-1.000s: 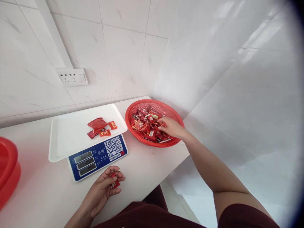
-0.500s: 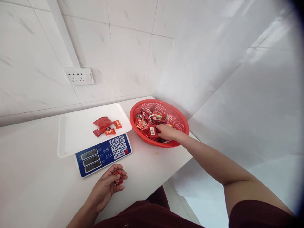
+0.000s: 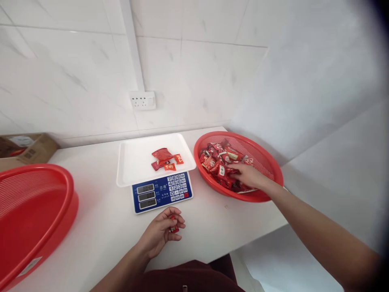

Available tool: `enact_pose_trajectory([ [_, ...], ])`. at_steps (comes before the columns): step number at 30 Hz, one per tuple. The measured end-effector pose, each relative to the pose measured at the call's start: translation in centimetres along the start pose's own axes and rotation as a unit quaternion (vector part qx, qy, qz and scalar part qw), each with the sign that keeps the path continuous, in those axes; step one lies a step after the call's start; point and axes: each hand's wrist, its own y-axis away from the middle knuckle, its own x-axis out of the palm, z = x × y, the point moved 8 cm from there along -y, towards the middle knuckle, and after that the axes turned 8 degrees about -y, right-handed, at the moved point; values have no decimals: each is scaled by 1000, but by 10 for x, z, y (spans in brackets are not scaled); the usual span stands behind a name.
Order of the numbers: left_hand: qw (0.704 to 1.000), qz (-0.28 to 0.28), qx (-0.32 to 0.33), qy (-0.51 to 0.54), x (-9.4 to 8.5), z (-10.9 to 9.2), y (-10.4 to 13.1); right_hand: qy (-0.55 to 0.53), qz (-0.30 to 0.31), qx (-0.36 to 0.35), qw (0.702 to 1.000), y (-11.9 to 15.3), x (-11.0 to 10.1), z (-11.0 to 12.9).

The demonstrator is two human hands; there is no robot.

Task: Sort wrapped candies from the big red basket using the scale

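Observation:
My left hand (image 3: 165,229) holds a small red packet (image 3: 174,225) between thumb and fingers, above the table in front of the scale (image 3: 164,194). My right hand (image 3: 246,175) reaches into the red basket (image 3: 275,168) at the right, its fingertips among red wrapped packets (image 3: 214,156); whether they grip one is hidden. On the scale's white tray (image 3: 133,162) lie several red packets (image 3: 163,155), small and larger.
A second red basket (image 3: 65,202) stands at the left edge, with a cardboard box (image 3: 39,150) behind it. A wall socket (image 3: 142,100) is above the scale. A tiny bit lies near the right basket.
The view has swung left, bringing the second basket and the box into sight. My left hand still holds its packet; my right hand remains in the right basket.

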Motion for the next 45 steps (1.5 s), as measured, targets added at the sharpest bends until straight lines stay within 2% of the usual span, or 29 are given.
enact_pose_trajectory([
  [3,1000,1,2,5,1,-1,0,-105,-47,51,992,1,-16,-15],
  [5,1000,-2,3,5,1,0,0,-223,-73,69,970,2,-24,-21],
  [7,1000,-3,3,2,1,0,1,-379,-96,97,915,3,-26,-26],
  [10,1000,-3,0,-9,0,1,3,-572,-110,150,799,7,-20,-27],
  [11,1000,-4,-3,-12,-1,2,3,-595,-113,153,781,7,-20,-26],
  [13,1000,-7,-10,-18,-2,2,3,-617,-123,145,764,8,-22,-23],
  [22,1000,7,-20,-20,2,1,4,-672,-186,113,708,-4,-32,-20],
  [24,1000,6,-15,-17,2,1,5,-677,-186,102,705,-9,-33,-8],
  [27,1000,2,-6,-5,3,2,4,-678,-165,82,711,-18,-30,26],
  [30,1000,10,3,7,4,4,4,-673,-136,55,725,-32,-21,72],
  [35,999,16,25,12,3,4,4,-647,-81,-75,754,-64,-4,163],
  [38,999,15,35,8,2,1,5,-612,-71,-123,778,-81,8,203],
  [42,999,18,39,5,3,0,5,-512,-94,-169,837,-94,19,233],
  [45,999,23,38,6,5,1,6,-484,-101,-170,853,-98,24,236],
])
